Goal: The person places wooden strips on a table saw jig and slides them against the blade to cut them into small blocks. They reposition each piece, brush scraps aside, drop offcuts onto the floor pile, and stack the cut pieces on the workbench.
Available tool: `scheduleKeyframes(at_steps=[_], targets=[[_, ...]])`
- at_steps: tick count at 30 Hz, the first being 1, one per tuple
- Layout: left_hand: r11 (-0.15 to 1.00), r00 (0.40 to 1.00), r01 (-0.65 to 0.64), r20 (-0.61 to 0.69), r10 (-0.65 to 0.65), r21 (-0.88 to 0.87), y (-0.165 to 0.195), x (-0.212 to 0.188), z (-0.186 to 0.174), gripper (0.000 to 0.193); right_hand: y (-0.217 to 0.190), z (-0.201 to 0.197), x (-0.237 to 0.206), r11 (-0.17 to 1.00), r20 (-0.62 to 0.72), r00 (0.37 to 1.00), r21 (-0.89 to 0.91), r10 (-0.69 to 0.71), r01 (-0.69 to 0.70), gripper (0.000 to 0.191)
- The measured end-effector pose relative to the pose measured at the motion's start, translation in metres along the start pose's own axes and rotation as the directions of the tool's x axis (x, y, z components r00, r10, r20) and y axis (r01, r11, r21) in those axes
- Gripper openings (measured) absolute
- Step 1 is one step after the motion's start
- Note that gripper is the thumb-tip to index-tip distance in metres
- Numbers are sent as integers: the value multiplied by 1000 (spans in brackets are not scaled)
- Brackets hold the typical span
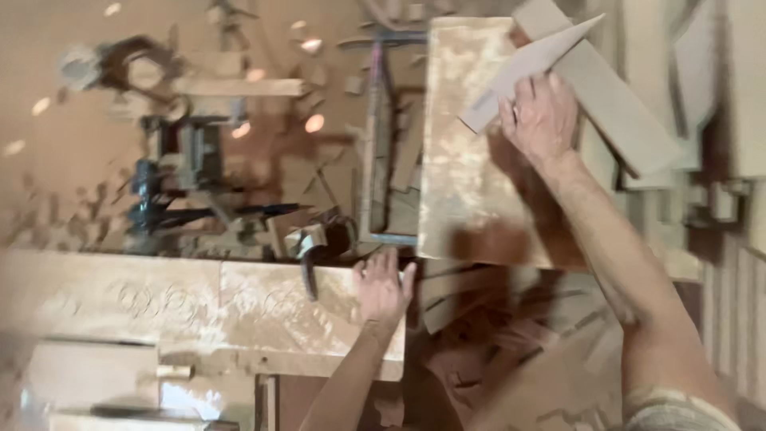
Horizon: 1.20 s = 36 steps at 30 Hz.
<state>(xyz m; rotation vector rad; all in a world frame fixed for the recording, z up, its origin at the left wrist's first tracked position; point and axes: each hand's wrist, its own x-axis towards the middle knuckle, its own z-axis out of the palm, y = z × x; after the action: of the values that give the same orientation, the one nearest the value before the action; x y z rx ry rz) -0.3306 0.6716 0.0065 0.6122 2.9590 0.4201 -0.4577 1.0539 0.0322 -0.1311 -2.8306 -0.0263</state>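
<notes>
In the head view, blurred by motion, the left hand (383, 289) lay flat and open, fingers spread, on the near end of a long carved wooden panel (199, 307) that ran across the lower left of the frame. Faint scroll carvings showed on the panel's pale face. A hammer (307, 251) rested just beyond the panel's far edge, near that hand, its handle lying over the panel.

The right hand (541, 118) was closed around a pointed, wedge-shaped offcut of wood (531, 68), held above a broad pale board (467, 160) that stood well apart from the carved panel. Behind the offcut lay a longer plank (618, 108), slanting to the right. Wood scraps (319, 76) and dust littered the sandy floor, and dark metal tools (179, 172) sat at the left.
</notes>
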Motion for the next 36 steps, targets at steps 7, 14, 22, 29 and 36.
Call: scheduleKeyframes(at_steps=[7,14,22,29,36], targets=[[998,998,-65,23,65,-21,-11,4,-4,58,-49,73,70,991,160,986,-114,-56,75,100],[998,999,-53,-15,52,-35,-10,4,-3,55,-53,80,52,975,639,739,-96,214,-200,99],[998,999,-35,-20,34,-52,-10,6,3,54,-111,98,68,832,298,806,64,511,-551,92],[1000,1000,-23,-19,22,-18,-8,1,0,55,-81,77,-28,806,198,803,83,563,-586,78],[1000,999,-4,39,4,3,-7,3,-2,55,-52,76,-44,654,287,635,36,717,-755,107]])
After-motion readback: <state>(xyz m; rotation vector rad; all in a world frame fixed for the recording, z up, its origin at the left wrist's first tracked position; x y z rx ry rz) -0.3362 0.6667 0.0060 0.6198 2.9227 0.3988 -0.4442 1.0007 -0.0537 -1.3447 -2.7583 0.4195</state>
